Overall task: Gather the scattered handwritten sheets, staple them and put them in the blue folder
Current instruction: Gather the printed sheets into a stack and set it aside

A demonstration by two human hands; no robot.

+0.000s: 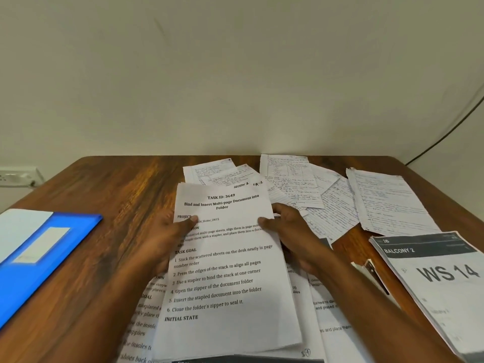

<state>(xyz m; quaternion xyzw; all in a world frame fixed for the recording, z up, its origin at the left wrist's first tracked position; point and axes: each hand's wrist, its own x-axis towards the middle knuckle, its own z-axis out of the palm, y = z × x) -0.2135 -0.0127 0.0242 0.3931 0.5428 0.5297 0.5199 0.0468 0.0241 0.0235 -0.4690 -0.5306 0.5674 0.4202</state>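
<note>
Both hands hold up a printed task sheet [222, 258] near the middle of the wooden table [117, 195]: the left hand [167, 239] grips its left edge with the thumb on the front, and the right hand [290, 231] pinches its right edge the same way. This raised page hides part of the handwritten sheets [309, 189], which lie fanned and overlapping at the far side of the table, running from the centre toward the right. The blue folder [44, 258] lies closed at the near left, well apart from them. More printed pages [332, 315] are spread beneath the hands, and a stapled booklet marked WS 14 [442, 279] sits at the near right. Behind the table rises a plain pale wall [235, 74], with a socket [18, 176] at far left and a dark cable [450, 129] at far right
</note>
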